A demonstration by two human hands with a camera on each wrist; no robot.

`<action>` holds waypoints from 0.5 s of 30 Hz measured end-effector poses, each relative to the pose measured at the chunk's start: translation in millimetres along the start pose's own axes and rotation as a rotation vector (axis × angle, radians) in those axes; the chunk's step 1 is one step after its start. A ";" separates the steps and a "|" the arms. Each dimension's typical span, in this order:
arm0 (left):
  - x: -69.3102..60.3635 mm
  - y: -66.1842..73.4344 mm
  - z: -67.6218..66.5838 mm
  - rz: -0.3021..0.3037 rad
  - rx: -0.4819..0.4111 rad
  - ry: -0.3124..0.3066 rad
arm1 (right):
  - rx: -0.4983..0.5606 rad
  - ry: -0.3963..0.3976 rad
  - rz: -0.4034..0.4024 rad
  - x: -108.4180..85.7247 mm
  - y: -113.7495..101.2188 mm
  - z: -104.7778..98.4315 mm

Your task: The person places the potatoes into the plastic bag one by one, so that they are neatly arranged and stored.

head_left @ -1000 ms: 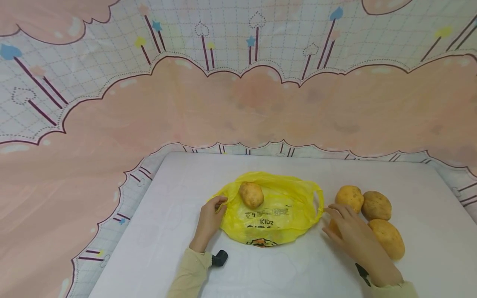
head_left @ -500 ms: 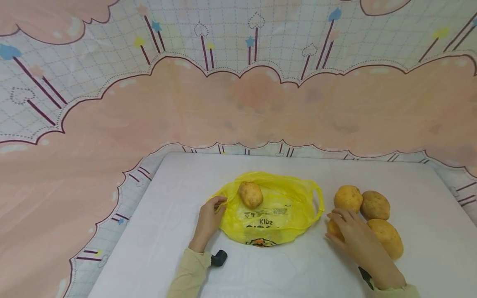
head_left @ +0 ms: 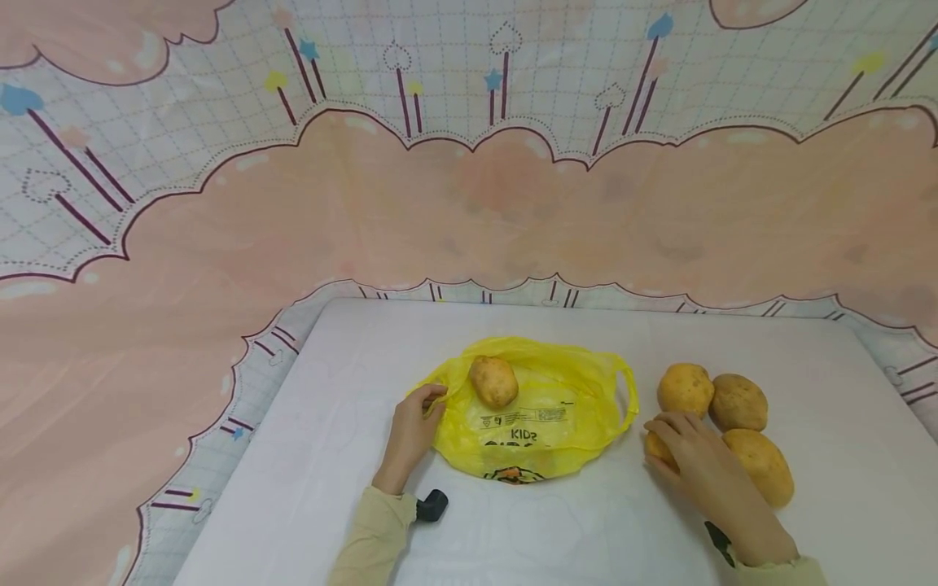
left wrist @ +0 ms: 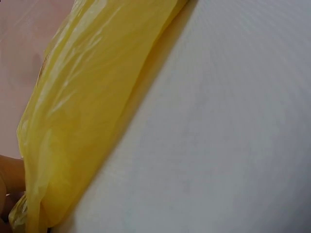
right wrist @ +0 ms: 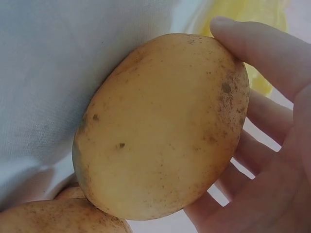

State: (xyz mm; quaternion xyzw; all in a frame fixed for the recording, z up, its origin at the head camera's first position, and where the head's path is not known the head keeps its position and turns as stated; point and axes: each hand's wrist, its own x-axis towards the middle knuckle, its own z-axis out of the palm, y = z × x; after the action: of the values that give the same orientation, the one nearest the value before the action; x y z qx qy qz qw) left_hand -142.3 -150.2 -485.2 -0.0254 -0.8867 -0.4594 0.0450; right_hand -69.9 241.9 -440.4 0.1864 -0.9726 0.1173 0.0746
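A yellow plastic bag (head_left: 586,457) lies spread open on the white table, with one potato (head_left: 493,382) inside near its left end. My left hand (head_left: 407,435) pinches the bag's left edge; only a bit of that hand shows at the lower left of its wrist view, beside the yellow film (left wrist: 97,97). Right of the bag, my right hand (head_left: 699,464) grips a potato (right wrist: 160,126), thumb at its near end and fingers curled along the far side. From the head, most of this potato is hidden beneath the hand.
Three more potatoes lie close around my right hand: a yellow potato (head_left: 685,388) behind it, a browner potato (head_left: 738,402) beside that, and a large potato (head_left: 760,466) to the right. A patterned cloth (head_left: 469,212) hangs behind the white table (head_left: 330,391).
My right hand has moved slightly right, away from the bag's right handle, and its fingers have closed round the potato. The left hand keeps its place on the bag.
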 end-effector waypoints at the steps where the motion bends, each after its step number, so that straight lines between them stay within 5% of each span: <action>1: -0.2 0.0 0.0 0.004 0.004 -0.001 | 0.000 0.002 -0.001 -0.1 0.1 0.1; 15: 0.2 -0.5 -0.6 0.015 0.011 0.000 | 0.017 0.045 0.008 2.6 -5.5 -8.6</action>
State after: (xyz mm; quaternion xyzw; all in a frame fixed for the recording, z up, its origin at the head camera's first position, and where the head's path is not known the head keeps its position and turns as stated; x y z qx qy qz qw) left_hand -142.5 -151.0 -485.3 -0.0320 -0.8890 -0.4542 0.0484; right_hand -69.4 238.2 -430.6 0.1806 -0.9703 0.1301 0.0944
